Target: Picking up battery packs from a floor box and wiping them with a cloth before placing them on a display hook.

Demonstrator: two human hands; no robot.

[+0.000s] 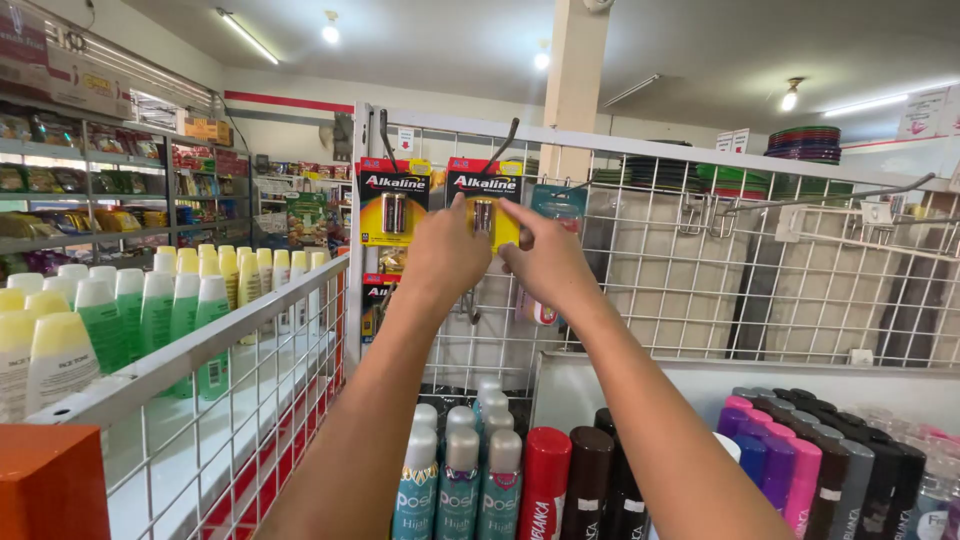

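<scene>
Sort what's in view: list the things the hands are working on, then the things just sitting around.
In hand:
left hand
right hand
battery pack on its hook
wire grid panel

Just around:
second battery pack
spray cans
green-capped bottles
stacked plates

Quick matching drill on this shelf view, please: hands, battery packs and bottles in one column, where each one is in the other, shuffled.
Things:
1. left hand
2. right hand
3. second battery pack
4. green-capped bottles

Places:
A. hanging untouched on the wire grid, left of the held one
B. in the wire bin at far left
C. on the left edge of the held battery pack
D. index finger on the held pack's right edge

Pairs: 1-C, 2-D, 3-A, 4-B
</scene>
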